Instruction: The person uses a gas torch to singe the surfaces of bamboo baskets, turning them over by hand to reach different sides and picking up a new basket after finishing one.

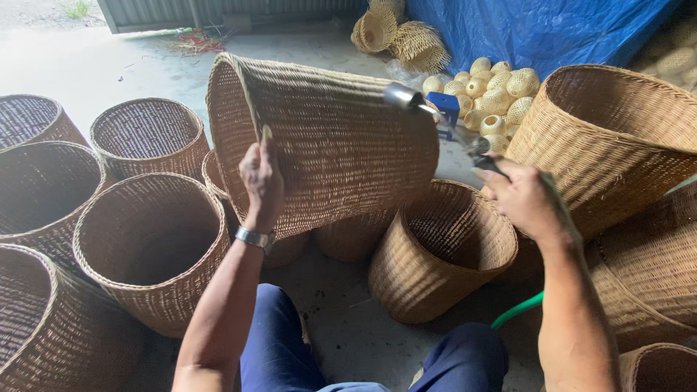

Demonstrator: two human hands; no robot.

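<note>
Woven basket [341, 145] lies tilted, its rim pinched by the left hand [261, 178]; right hand [526, 196] grips a torch [435, 116] beside it, baskets [152, 247] crowding the concrete floor [348, 327].

A single view comes from a camera worn on the person's head, looking steeply down and forward over their own knees in blue trousers [465, 359] and both forearms, which rise from the bottom edge. It sits close: the left hand [263, 178], the right hand [524, 196] and the tilted wicker basket [341, 138] between them fill the middle of the frame. Farther up, the view reaches across the concrete floor [109, 69] to a blue tarpaulin [537, 29] and a corrugated wall [167, 11] along the top edge.
</note>
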